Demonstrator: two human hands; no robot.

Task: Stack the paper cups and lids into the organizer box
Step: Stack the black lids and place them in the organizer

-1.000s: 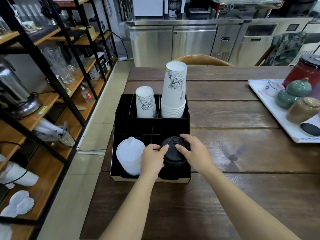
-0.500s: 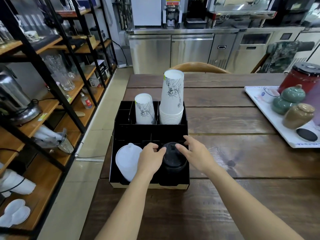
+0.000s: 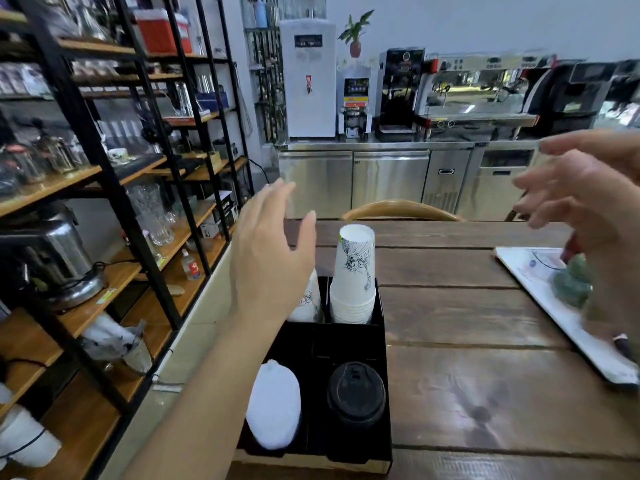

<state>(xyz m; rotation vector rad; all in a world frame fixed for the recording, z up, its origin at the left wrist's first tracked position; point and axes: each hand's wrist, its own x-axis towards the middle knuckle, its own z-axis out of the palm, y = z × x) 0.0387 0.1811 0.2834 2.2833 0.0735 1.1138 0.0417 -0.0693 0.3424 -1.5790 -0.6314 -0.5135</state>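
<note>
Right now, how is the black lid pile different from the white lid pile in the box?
The black lids are dark and sit flat, tops up, in the near right slot. The white lids are pale and lean tilted in the near left slot. Both piles rest inside the organizer box, and no hand touches either.

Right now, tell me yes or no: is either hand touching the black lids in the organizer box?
No. The left hand and right hand are raised, open and empty, well above the black lids in the organizer box.

Left hand (image 3: 270, 268) and right hand (image 3: 595, 206): bare, no gloves, rings or watch. Left forearm (image 3: 194, 407): bare, no sleeve visible.
</note>
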